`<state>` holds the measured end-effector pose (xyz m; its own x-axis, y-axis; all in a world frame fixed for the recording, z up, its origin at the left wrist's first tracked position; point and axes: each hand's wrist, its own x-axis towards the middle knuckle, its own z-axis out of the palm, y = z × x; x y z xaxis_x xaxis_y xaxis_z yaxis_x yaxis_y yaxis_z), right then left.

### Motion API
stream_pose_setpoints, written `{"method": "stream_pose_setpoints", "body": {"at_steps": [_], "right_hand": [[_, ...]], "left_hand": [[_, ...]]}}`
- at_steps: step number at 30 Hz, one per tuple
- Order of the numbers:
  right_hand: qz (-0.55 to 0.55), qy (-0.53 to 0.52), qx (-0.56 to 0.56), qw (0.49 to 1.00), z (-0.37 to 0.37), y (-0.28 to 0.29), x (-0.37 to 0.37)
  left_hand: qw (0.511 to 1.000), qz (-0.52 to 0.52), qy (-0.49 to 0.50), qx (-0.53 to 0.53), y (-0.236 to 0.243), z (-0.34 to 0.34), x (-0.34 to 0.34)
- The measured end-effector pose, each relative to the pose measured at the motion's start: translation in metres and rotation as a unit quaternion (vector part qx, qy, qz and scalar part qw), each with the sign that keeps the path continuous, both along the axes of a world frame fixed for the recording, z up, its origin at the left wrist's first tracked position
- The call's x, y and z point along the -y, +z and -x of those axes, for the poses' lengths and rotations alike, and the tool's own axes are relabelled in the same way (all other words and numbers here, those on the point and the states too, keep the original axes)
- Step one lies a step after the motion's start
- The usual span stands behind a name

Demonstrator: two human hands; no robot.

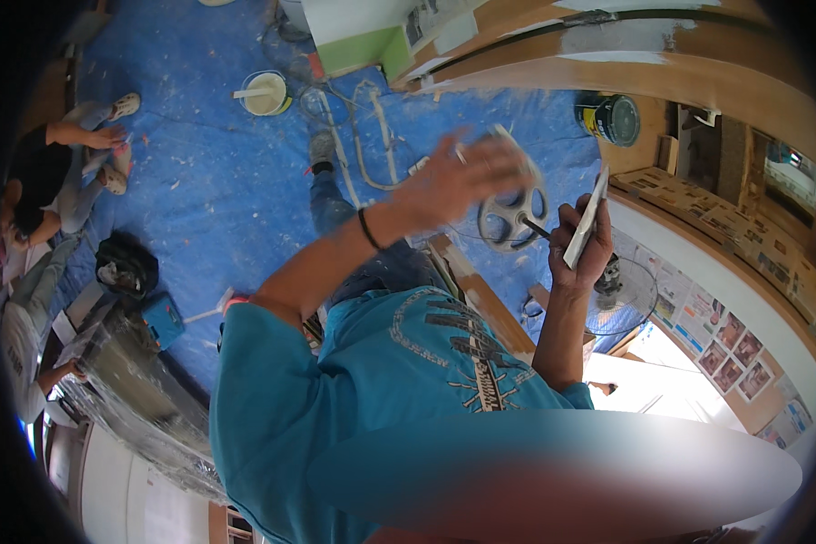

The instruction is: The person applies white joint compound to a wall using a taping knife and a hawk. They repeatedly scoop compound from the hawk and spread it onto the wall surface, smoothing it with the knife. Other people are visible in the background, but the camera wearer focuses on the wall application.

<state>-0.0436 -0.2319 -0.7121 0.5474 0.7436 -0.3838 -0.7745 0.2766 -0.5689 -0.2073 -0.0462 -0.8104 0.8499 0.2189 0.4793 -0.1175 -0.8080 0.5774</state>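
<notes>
My left hand (471,177) reaches across in front of me, blurred by motion. Its fingers look stretched out, and nothing shows in them; a dark band circles the wrist. To its right, my right hand (589,249) is closed around a flat off-white piece (587,220) seen nearly edge-on, so its exact kind does not show. Behind both hands is a standing fan: the grey spoked round base (491,222) is partly covered by my left fingers, and the caged fan head (621,295) appears beyond my right wrist. My right hand hides part of its pole.
Blue sheeting (199,163) covers the floor. A bucket of pale paste (266,93) stands far left, a dark lidded bucket (618,121) far right. Hoses (372,154) cross the floor. Two people sit at left, near a plastic-wrapped item (145,390). Wooden shelving (725,218) lines the right.
</notes>
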Motion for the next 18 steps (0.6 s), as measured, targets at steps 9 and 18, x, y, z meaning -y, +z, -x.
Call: {"method": "stream_pose_setpoints", "body": {"at_steps": [9,18], "right_hand": [[0.046,-0.122,-0.080,0.988,0.018,0.021,-0.012],[0.053,-0.132,-0.046,0.989,0.014,0.016,0.003]], "left_hand": [[0.905,0.221,0.328,0.158,-0.099,-0.117,-0.103],[0.927,0.213,0.294,0.092,-0.093,-0.103,-0.050]]}}
